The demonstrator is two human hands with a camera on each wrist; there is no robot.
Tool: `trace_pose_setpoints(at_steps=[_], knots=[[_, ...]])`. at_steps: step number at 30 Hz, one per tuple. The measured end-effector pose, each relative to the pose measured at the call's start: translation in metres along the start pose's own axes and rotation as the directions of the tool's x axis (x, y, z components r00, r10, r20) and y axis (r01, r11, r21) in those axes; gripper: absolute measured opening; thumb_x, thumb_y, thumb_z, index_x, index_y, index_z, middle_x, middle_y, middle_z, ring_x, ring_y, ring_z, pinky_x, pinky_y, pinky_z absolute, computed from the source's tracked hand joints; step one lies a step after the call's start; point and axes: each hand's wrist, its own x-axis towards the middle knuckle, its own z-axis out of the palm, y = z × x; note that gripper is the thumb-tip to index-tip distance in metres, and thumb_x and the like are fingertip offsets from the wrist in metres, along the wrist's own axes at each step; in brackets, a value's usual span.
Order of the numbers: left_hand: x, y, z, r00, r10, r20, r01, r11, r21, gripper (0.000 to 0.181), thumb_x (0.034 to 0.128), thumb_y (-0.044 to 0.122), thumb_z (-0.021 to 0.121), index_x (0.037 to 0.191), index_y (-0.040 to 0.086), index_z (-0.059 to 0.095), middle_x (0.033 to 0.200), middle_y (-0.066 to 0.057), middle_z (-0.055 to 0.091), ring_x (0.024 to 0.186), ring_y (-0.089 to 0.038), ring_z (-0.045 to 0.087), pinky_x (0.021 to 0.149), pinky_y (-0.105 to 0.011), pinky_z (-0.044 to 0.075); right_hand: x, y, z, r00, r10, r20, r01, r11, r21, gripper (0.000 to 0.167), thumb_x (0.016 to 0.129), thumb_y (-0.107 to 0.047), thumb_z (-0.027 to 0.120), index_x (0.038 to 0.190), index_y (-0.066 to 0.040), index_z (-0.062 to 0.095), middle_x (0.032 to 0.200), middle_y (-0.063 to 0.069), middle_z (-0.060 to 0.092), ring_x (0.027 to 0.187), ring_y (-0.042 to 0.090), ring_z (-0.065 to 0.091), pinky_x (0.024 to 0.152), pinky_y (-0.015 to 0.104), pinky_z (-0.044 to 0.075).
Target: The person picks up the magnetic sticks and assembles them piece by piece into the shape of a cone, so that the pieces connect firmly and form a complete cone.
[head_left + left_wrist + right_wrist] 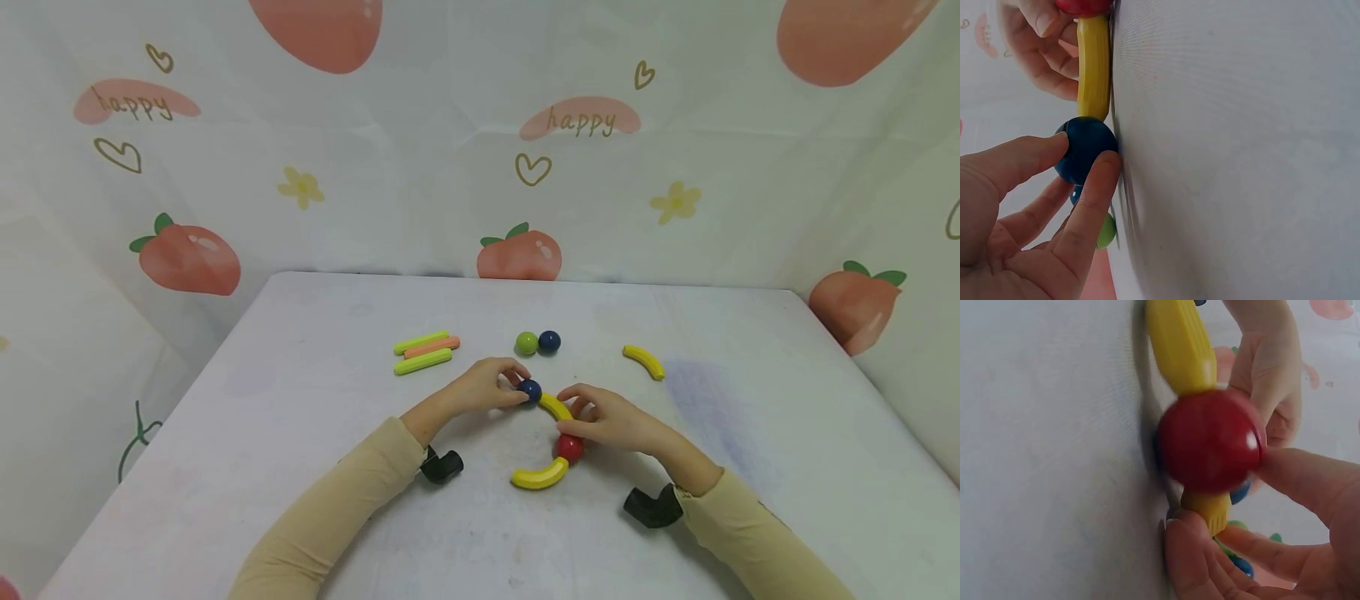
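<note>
A curved chain lies on the table: a dark blue ball [529, 392], a yellow curved stick [556, 407], a red ball [569, 448] and another yellow curved stick [540, 476] at its near end. The left hand [487, 386] pinches the blue ball [1087, 151] between thumb and fingers; in the left wrist view this ball touches the yellow stick [1093, 65]. At the red ball [1210, 441], the right hand [615, 419] has its thumb against the ball and its fingers round the yellow stick [1208, 509] beside it.
Behind the hands lie a green ball [527, 342] and a second blue ball [550, 342]. Two yellow-green straight sticks [423, 362] and an orange one [442, 346] are at the back left. A loose yellow curved stick [643, 362] lies at the back right.
</note>
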Motion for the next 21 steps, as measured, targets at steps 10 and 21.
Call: trace_pose_setpoints(at_steps=[10,21], knots=[[0.005,0.006,0.005,0.998,0.033,0.062,-0.031,0.999,-0.031,0.031,0.0868,0.015,0.065,0.116,0.008,0.059,0.109,-0.012,0.063,0.078,-0.011,0.060,0.071,-0.019,0.049,0.008,0.002,0.005,1.000,-0.002,-0.031,0.006,0.994,0.105,0.042,0.089,-0.017,0.062,0.123,0.003,0.046,0.100,0.017,0.060,0.073,0.014,0.062,0.064,0.026,0.055],[0.001,0.009,0.006,0.990,0.054,0.130,-0.038,0.991,-0.125,0.034,0.0883,0.014,0.063,0.120,0.008,0.054,0.115,-0.013,0.064,0.096,-0.021,0.066,0.081,-0.026,0.054,0.011,-0.002,0.008,0.997,0.036,-0.073,-0.027,0.992,0.120,0.039,0.090,-0.018,0.062,0.122,-0.001,0.048,0.102,0.019,0.058,0.074,0.016,0.064,0.061,0.030,0.056]])
